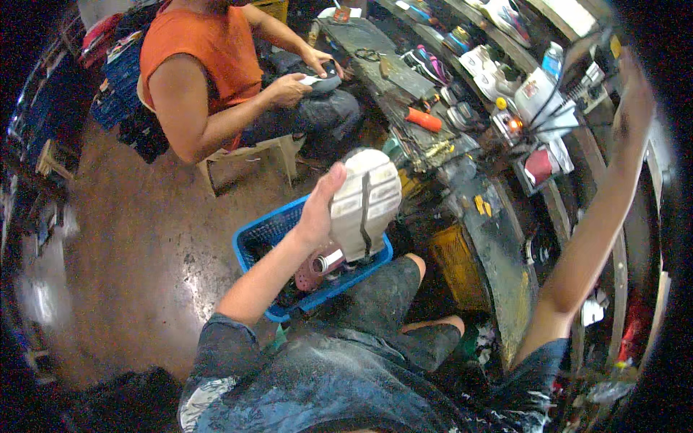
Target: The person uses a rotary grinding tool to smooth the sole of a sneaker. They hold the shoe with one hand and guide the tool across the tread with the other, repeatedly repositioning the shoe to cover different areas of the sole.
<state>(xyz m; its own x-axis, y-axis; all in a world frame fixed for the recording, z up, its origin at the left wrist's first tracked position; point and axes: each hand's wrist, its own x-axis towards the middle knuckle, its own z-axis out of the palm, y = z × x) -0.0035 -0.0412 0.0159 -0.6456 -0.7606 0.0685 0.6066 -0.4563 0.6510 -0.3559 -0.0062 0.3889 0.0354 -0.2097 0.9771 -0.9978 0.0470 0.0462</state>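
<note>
My left hand [316,214] grips a shoe [368,198], its pale grooved sole with a dark lengthwise line turned up toward me. Below the shoe stands a blue plastic basket [254,229], which holds a maroon clog with holes [310,273] and other items too dark to make out. Far off to the right, my right arm stretches up, and my right hand [637,90] is near the shelves at the picture's rim. The fingers of that hand are blurred, so their pose is unclear.
A person in an orange top [206,58] sits on a stool [249,160] at left, holding a grey shoe [323,83]. Ahead runs a worn workbench [505,245] with an orange cylinder [424,120] on it. Shelves beyond carry white shoes [487,72] and a clear bottle [553,60]. A yellow crate [458,267] stands below.
</note>
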